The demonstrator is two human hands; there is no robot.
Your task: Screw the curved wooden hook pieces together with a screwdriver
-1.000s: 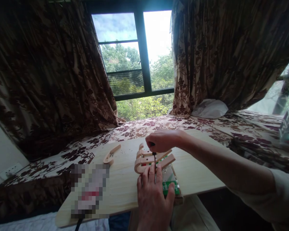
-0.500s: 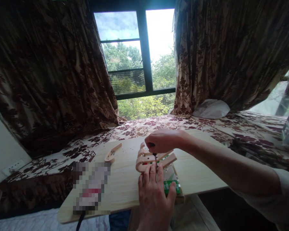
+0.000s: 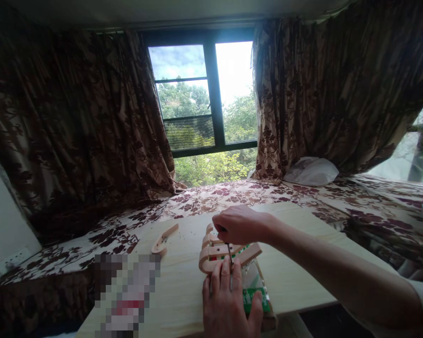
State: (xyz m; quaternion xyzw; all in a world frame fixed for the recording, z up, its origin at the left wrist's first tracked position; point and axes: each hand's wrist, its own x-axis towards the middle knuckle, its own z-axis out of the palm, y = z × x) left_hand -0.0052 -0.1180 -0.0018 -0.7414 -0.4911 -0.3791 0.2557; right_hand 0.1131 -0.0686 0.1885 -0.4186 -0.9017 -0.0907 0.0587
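Note:
My right hand is closed around the handle of a screwdriver, which it mostly hides. The thin screwdriver shaft points down to the front curved wooden piece. My left hand lies with fingers stretched forward and pressing on the near side of that piece, around the shaft's tip; the tip itself is hidden. Behind it, more curved light-wood pieces stand in a row. Under the wood and my left hand is a green and white printed box.
Another curved wooden piece lies to the left on the pale wooden board, with small dark bits beside it. A blurred-out object is at the board's left. A white bag rests on flowered cloth below the window.
The view has tilted up, so everything sits lower in the picture. My right hand has turned slightly on the screwdriver; my left hand stays in place on the wood.

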